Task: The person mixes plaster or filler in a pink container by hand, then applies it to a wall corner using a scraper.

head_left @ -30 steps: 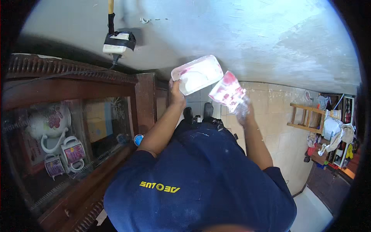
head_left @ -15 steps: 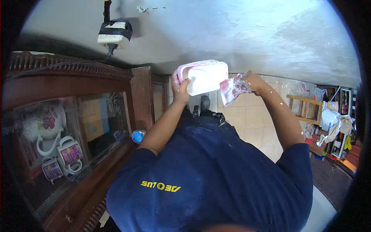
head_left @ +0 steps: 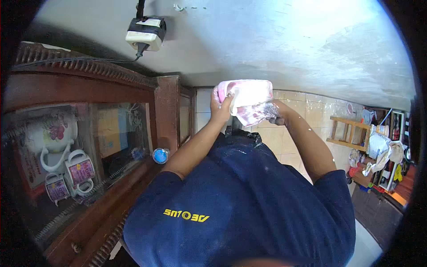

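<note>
My left hand (head_left: 221,106) grips the left end of a pink-rimmed plastic tub (head_left: 251,92), thumb over the near side. The tub is tilted and its inside looks bright white. In my right hand (head_left: 280,112) is a flat pinkish scraper (head_left: 251,115) smeared with white, the fingers closed round its right end. Its blade is just below the tub's near edge and overlaps it in view; whether they touch I cannot tell. White specks dot my right forearm.
A grey plastered wall (head_left: 284,49) rises ahead, with a taped white socket block (head_left: 146,33) and plug. Left stands a brown wooden cabinet (head_left: 167,111) with mugs behind glass, a blue round lid (head_left: 160,155) beside it. A wooden frame (head_left: 349,133) and clutter lie right on the tiled floor.
My right hand has brought the scraper left, from beside the tub to under its near edge. The tub has shifted slightly right and down in view.
</note>
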Motion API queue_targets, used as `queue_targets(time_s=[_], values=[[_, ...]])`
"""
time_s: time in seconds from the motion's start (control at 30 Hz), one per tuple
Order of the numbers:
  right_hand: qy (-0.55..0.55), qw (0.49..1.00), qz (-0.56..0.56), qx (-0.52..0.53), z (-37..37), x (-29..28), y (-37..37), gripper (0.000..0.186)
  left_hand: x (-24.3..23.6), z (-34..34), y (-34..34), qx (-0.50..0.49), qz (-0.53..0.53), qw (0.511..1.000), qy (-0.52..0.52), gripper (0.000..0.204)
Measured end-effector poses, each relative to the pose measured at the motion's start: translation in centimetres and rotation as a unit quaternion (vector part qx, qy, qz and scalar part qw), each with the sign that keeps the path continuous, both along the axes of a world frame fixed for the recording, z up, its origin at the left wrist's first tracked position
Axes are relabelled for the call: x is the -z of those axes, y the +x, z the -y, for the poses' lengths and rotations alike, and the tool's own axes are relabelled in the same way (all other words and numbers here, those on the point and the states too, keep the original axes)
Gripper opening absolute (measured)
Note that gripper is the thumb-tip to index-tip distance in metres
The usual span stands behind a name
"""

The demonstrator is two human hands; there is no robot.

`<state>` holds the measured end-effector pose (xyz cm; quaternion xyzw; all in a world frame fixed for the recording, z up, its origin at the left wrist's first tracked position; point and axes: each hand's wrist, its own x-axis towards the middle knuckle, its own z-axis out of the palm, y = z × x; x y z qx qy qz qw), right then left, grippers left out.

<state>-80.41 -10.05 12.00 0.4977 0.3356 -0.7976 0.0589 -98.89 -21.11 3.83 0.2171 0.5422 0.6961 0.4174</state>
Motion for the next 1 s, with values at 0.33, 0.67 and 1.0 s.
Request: queue_targets(time_s=[0.33, 0.67, 1.0], values=[[0.215, 0.974, -0.061, 0.023, -1.5, -3.3, 1.8, 0.024, -2.1, 0.6, -1.0, 0.003, 0.149, 0.988, 0.044, 0.039], [0.720, 0.563, 0.159, -0.374, 3.1, -6.5, -1.8, 0.022, -1.1, -1.1, -2.2, 0.001, 0.213, 0.977, 0.023, 0.037], [0.757, 0.486, 0.068, -0.432, 4.2, -7.1, 2.0, 0.014, -0.2, -1.0, -2.9, -0.012, 0.263, 0.963, -0.063, 0.035]])
